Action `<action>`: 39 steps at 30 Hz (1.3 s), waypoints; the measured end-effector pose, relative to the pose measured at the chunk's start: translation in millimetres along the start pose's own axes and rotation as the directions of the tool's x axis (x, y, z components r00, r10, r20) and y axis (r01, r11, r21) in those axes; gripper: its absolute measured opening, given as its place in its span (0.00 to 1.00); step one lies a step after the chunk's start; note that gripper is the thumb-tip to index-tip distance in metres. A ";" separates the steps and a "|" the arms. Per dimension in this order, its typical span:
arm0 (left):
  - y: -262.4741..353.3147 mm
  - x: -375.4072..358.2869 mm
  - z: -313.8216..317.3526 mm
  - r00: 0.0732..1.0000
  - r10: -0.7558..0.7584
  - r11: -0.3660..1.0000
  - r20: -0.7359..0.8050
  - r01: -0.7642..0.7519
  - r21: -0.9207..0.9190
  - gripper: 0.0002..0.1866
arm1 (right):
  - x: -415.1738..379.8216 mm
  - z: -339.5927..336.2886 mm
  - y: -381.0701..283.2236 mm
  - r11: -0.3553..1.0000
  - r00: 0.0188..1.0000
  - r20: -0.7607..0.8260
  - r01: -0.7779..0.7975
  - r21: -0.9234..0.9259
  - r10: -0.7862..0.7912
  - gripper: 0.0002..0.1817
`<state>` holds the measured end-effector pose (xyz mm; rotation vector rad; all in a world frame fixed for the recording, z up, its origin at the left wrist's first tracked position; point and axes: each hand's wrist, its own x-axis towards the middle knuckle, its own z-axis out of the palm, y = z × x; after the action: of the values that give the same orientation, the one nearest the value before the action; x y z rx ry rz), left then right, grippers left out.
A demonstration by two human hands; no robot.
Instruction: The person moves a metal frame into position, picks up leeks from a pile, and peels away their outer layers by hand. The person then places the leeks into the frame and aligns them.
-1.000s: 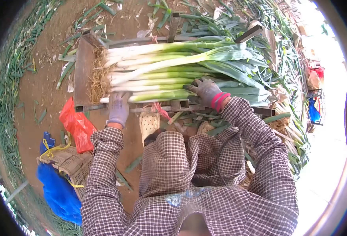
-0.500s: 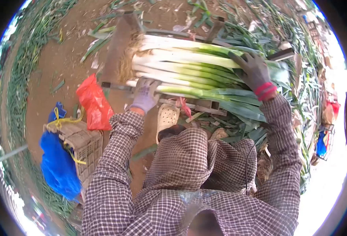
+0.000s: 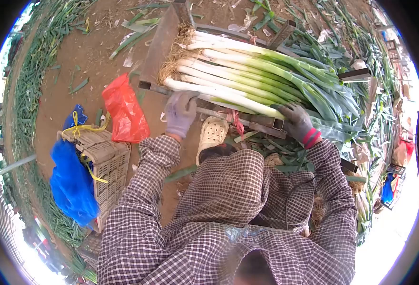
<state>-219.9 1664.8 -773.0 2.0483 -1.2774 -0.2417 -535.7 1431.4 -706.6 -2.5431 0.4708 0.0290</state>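
Note:
A bundle of leeks (image 3: 247,71) lies side by side in a metal frame (image 3: 154,52), roots to the left and green leaves to the right. My left hand (image 3: 181,113), in a grey-purple glove, rests against the frame's near edge beside the nearest leek's white end, thumb apart from the fingers. My right hand (image 3: 297,121), in a dark grey glove with a pink cuff, is closed round the green part of that nearest leek. Its fingertips are partly hidden. A pink-red tie (image 3: 235,121) hangs from the frame between my hands.
On the left stand a woven plastic crate (image 3: 112,164), a blue mesh bag (image 3: 71,183) and a red plastic bag (image 3: 125,109). A cream clog (image 3: 213,135) is below the frame. Leek trimmings (image 3: 309,42) lie beyond and to the right. A metal bar (image 3: 354,74) juts out at right.
My right hand has moved from the top of the bundle to its near side and closed on the nearest leek. My left hand stays by the near edge. The view has shifted slightly.

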 end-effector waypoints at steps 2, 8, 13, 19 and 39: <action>14.1 -0.2 -8.2 0.970 0.119 0.988 -0.211 -0.095 0.120 0.18 | 0.0 7.4 2.2 0.999 0.999 -0.036 -0.007 -0.038 0.006 0.29; -10.5 35.6 -14.4 0.963 0.201 0.829 0.181 -0.265 0.492 0.19 | 3.7 11.3 16.2 0.923 0.989 0.112 -0.134 0.361 0.100 0.23; -7.5 60.0 -39.2 0.907 0.329 0.873 0.261 -0.398 0.283 0.15 | 1.4 -6.0 36.2 0.831 0.975 0.140 -0.222 0.510 0.174 0.21; 15.1 77.6 -71.4 0.764 0.467 0.749 0.446 -0.609 0.260 0.12 | -1.8 -39.8 22.7 0.816 0.969 0.215 -0.219 0.534 0.120 0.24; 17.8 99.4 -100.5 0.815 0.198 0.780 0.544 -0.467 0.416 0.26 | -33.0 -39.8 19.8 0.754 0.968 0.120 -0.247 0.608 0.220 0.22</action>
<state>-133.8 1622.4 -667.7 2.2187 -2.2178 -0.2413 -576.4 1405.7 -679.2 -1.8170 0.6569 0.0146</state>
